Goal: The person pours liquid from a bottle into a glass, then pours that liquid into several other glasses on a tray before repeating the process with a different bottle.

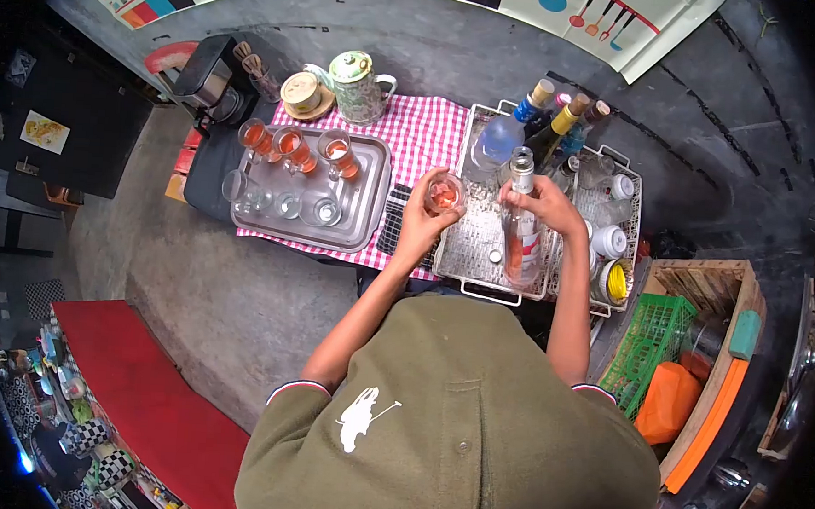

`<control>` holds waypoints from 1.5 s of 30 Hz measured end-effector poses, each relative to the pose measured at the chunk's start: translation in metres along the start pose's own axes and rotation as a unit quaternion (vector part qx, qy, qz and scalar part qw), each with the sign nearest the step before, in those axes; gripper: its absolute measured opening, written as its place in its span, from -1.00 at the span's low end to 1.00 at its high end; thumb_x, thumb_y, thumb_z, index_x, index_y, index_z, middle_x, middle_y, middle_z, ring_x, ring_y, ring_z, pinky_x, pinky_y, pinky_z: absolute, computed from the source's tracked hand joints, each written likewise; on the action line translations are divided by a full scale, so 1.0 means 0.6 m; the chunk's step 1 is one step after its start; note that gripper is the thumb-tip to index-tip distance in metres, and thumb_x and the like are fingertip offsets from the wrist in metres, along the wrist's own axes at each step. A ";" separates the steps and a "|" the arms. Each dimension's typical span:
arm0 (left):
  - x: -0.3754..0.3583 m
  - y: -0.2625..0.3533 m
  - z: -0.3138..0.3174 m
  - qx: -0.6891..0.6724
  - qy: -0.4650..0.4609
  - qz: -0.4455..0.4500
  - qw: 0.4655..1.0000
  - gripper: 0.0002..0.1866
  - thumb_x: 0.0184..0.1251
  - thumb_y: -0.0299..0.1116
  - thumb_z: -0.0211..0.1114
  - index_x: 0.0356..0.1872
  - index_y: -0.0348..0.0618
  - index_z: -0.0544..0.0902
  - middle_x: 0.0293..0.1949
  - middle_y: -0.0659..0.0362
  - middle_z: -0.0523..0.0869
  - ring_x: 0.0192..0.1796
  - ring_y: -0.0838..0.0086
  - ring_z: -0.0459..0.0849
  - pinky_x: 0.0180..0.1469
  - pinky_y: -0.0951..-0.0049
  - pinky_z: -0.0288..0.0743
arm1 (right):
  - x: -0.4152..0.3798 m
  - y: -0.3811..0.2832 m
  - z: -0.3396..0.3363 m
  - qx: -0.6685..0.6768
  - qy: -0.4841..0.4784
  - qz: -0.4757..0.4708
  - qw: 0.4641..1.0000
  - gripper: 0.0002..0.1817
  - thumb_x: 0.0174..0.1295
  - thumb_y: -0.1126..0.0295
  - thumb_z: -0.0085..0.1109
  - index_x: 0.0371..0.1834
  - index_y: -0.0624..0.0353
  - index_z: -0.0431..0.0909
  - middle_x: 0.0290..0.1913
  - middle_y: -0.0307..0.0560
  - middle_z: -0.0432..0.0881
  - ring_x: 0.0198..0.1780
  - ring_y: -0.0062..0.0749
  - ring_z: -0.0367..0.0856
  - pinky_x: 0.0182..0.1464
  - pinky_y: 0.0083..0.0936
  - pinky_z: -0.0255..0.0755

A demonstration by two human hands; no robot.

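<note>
My left hand (420,226) is wrapped round a clear glass (445,193) with red liquid inside, just left of the wire rack. In my right hand (550,209) is a clear glass bottle (522,247), gripped near its neck. It stands upright over the rack, with reddish liquid in its lower part and a white and red label. A small round cap (495,256) lies close to the bottle's left side. Left of my hands, a metal serving tray (361,232) carries glasses of red drink (340,158) in its back row and clear glasses (322,210) in front.
The white wire rack (468,244) holds corked bottles (501,138) and white-lidded jars (609,240). Behind the tray stand a floral pitcher (353,95) and a coffee maker (218,88) on the checkered cloth (428,127). A wooden crate (747,291) with a green basket (647,336) sits at right.
</note>
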State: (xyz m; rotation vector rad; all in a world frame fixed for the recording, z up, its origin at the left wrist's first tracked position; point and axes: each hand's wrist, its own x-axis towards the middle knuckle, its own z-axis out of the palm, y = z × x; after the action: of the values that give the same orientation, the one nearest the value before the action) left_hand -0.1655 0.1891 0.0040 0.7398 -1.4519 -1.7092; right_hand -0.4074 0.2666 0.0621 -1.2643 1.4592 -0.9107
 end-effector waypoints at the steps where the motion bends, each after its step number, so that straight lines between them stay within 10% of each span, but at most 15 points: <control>1: -0.001 0.006 0.000 -0.009 0.001 -0.007 1.000 -0.22 0.07 -0.67 0.47 0.39 -0.18 0.38 0.12 0.14 0.58 0.08 0.49 0.64 0.13 0.50 0.59 | 0.001 0.003 0.001 0.003 0.025 -0.019 1.000 -0.59 0.29 0.06 0.38 -0.10 0.22 0.69 -0.21 -0.23 0.73 -0.15 -0.56 0.65 -0.02 -0.49 0.51; 26: -0.003 0.007 -0.015 -0.011 0.026 -0.014 1.000 -0.23 0.07 -0.68 0.47 0.37 -0.18 0.38 0.18 0.14 0.55 0.15 0.46 0.62 0.16 0.49 0.58 | 0.055 0.142 0.066 0.025 0.227 -0.189 0.955 -0.73 0.18 0.47 0.46 -0.09 0.25 0.63 -0.09 -0.18 0.70 -0.08 -0.54 0.66 0.03 -0.50 0.51; 36: 0.001 0.004 -0.020 -0.002 0.015 -0.017 1.000 -0.22 0.06 -0.69 0.48 0.37 -0.20 0.38 0.16 0.14 0.56 0.14 0.47 0.62 0.17 0.49 0.59 | 0.033 0.080 0.055 0.002 0.238 -0.089 0.967 -0.55 0.15 0.38 0.49 0.09 0.22 0.58 -0.01 -0.14 0.70 0.00 -0.47 0.66 0.13 -0.41 0.51; 45: 0.001 0.017 -0.037 -0.013 0.018 -0.039 0.999 -0.21 0.07 -0.68 0.48 0.39 -0.21 0.37 0.17 0.14 0.57 0.13 0.49 0.63 0.14 0.49 0.61 | -0.024 -0.037 0.074 -0.092 0.364 -0.182 0.909 -0.46 0.14 0.43 0.41 0.21 0.22 0.49 0.17 0.04 0.63 0.25 -0.22 0.59 0.32 -0.29 0.40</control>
State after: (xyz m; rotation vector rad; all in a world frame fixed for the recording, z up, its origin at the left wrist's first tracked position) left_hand -0.1459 0.1757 0.0103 0.8181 -1.3897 -1.7604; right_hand -0.3587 0.2790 0.0746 -1.4410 1.9448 -1.6526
